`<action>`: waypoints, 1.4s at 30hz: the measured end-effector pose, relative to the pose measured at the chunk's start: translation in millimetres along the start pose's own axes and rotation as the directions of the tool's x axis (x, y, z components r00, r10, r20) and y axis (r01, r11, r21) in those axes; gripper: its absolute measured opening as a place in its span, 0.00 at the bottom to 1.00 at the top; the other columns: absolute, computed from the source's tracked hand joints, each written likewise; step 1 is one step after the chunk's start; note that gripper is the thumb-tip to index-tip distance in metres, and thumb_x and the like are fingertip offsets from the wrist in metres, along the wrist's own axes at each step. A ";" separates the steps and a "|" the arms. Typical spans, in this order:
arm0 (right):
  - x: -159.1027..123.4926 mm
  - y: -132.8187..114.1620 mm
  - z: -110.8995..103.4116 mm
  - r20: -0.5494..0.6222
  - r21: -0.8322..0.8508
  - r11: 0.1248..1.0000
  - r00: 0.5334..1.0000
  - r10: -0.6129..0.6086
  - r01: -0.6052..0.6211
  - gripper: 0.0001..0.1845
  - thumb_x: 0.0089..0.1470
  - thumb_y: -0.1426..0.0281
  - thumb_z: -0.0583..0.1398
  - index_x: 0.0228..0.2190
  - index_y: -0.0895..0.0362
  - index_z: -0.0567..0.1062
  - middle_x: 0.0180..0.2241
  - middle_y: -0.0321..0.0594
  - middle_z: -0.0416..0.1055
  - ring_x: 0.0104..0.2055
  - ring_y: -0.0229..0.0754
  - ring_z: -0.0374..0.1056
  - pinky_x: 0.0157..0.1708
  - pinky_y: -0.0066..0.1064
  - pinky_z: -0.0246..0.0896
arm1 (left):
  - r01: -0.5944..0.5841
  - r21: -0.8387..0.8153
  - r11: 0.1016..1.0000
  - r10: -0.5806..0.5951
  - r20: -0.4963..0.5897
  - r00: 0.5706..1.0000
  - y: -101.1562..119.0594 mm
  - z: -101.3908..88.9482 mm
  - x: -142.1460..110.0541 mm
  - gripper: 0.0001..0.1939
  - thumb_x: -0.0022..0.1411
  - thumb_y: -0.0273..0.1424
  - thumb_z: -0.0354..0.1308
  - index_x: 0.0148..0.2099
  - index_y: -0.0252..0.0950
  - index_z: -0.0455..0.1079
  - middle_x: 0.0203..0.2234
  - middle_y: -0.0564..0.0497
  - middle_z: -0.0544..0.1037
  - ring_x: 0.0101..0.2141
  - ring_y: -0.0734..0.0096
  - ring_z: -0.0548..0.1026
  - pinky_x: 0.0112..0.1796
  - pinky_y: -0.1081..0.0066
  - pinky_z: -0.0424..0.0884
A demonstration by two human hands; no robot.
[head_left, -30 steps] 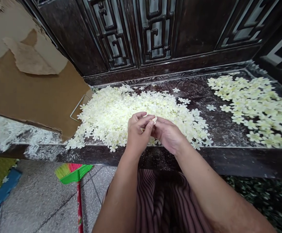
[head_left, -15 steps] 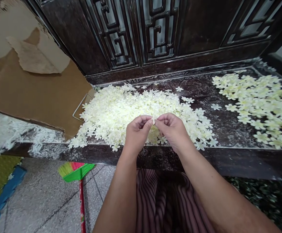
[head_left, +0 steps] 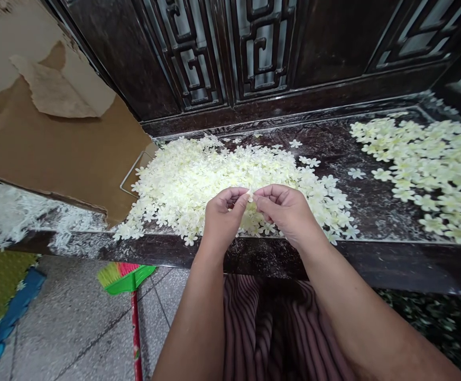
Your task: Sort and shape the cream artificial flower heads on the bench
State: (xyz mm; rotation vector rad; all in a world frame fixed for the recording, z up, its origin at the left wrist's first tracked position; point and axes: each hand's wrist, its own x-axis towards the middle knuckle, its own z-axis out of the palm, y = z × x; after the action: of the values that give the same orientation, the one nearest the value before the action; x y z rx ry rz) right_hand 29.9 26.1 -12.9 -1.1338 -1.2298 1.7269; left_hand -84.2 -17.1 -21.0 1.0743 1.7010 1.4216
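My left hand (head_left: 223, 215) and my right hand (head_left: 284, 210) meet fingertip to fingertip over the front of a big heap of small cream-white flower pieces (head_left: 199, 177) on a dark wooden bench (head_left: 365, 203). Both hands pinch one small white flower piece (head_left: 250, 197) between thumbs and forefingers, just above the heap. The other fingers are curled in. A second, looser spread of paler yellow-green flower pieces (head_left: 424, 159) lies at the right end of the bench, apart from my hands.
A torn cardboard sheet (head_left: 56, 148) leans at the left, with white scraps (head_left: 12, 214) below it. A green and pink broom (head_left: 129, 286) lies on the grey tiled floor. Carved dark wooden panels (head_left: 254, 47) rise behind the bench. My striped clothing (head_left: 262, 333) shows below.
My left fingers have curled from a raised reach into a tight pinch, and both hands have drawn together on the small flower piece. Between the last two frames they hardly move.
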 end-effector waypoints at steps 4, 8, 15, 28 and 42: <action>-0.2 -1.1 -0.5 -0.013 -0.018 1.000 1.000 0.006 -0.007 0.01 0.39 0.73 0.59 0.20 0.58 0.70 0.14 0.28 0.62 0.14 0.26 0.51 0.16 0.25 0.45 | -0.003 0.019 1.000 0.003 0.006 1.000 -0.9 -0.3 -0.6 0.06 0.51 0.30 0.59 0.33 0.35 0.74 0.25 0.52 0.77 0.27 0.76 0.70 0.31 0.74 0.68; 0.1 -1.2 -1.4 -0.037 -0.081 0.997 0.999 -0.002 -0.001 0.01 0.39 0.73 0.59 0.20 0.59 0.70 0.15 0.28 0.62 0.15 0.27 0.51 0.16 0.25 0.45 | -0.002 0.030 1.000 0.001 0.031 1.000 -0.5 -1.3 -1.4 0.06 0.51 0.30 0.60 0.33 0.35 0.74 0.25 0.53 0.77 0.27 0.76 0.71 0.31 0.74 0.67; 0.7 0.8 -1.3 -0.058 -0.119 0.992 0.997 -0.048 0.041 0.01 0.38 0.74 0.58 0.19 0.58 0.69 0.14 0.28 0.60 0.15 0.26 0.49 0.16 0.24 0.43 | -0.017 0.034 0.999 0.018 -0.010 1.000 0.3 1.8 -0.5 0.05 0.49 0.29 0.61 0.32 0.35 0.73 0.26 0.52 0.77 0.27 0.76 0.72 0.29 0.74 0.66; 3.1 4.0 -3.2 -0.045 -0.075 0.996 0.997 -0.057 0.054 0.02 0.37 0.73 0.58 0.21 0.59 0.70 0.14 0.27 0.61 0.15 0.27 0.50 0.15 0.24 0.43 | -0.004 -0.062 0.998 0.007 0.043 0.999 1.8 -0.7 -2.7 0.06 0.50 0.29 0.60 0.32 0.35 0.75 0.26 0.51 0.80 0.30 0.74 0.76 0.34 0.72 0.73; 4.2 4.0 -3.8 -0.039 -0.156 0.986 0.997 -0.064 0.057 0.01 0.39 0.73 0.58 0.21 0.59 0.71 0.14 0.28 0.62 0.15 0.26 0.50 0.15 0.23 0.42 | -0.007 -0.049 0.999 0.009 0.042 0.999 3.0 -3.6 -1.3 0.03 0.49 0.28 0.60 0.29 0.34 0.74 0.23 0.51 0.79 0.27 0.74 0.76 0.31 0.72 0.72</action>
State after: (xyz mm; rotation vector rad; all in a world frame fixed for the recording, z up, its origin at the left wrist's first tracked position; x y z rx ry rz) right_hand 31.7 30.0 -18.4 -1.2053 -1.3763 1.5755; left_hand -86.3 -19.6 -17.5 1.0778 1.6255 1.4280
